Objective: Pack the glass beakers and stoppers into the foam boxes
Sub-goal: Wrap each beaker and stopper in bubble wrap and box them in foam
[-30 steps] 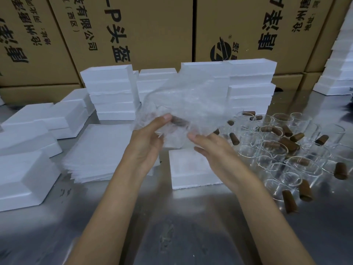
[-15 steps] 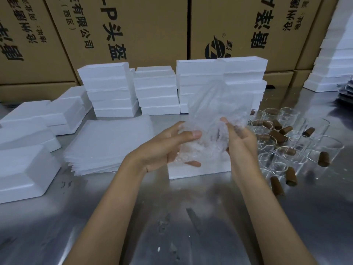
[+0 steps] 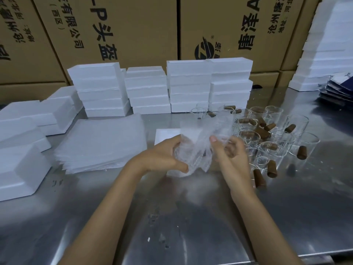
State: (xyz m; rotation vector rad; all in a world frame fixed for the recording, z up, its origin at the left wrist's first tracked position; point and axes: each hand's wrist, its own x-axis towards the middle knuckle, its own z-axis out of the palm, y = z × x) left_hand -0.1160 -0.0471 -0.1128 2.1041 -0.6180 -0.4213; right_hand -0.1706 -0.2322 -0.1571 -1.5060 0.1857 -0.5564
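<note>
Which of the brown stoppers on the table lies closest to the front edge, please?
The stopper lying alone just beside the right wrist, in front of the glass beakers. Every other stopper sits farther back, among or inside the beakers.

A steel table (image 3: pixel 191 236) filled the lower view, its brushed top scuffed and throwing back soft, diffuse glare from overhead light. Behind the spot where the work was held, a wall of brown cardboard cartons (image 3: pixel 133 31) stood stacked along the table's far edge, printed with large black Chinese characters and a round black logo (image 3: pixel 204 51). Lower cartons (image 3: pixel 267 78) showed at their base. Far to the right of the grip, at the table's edge, lay a pile of dark blue flat sheets (image 3: pixel 338 90). No window or floor showed.
</note>
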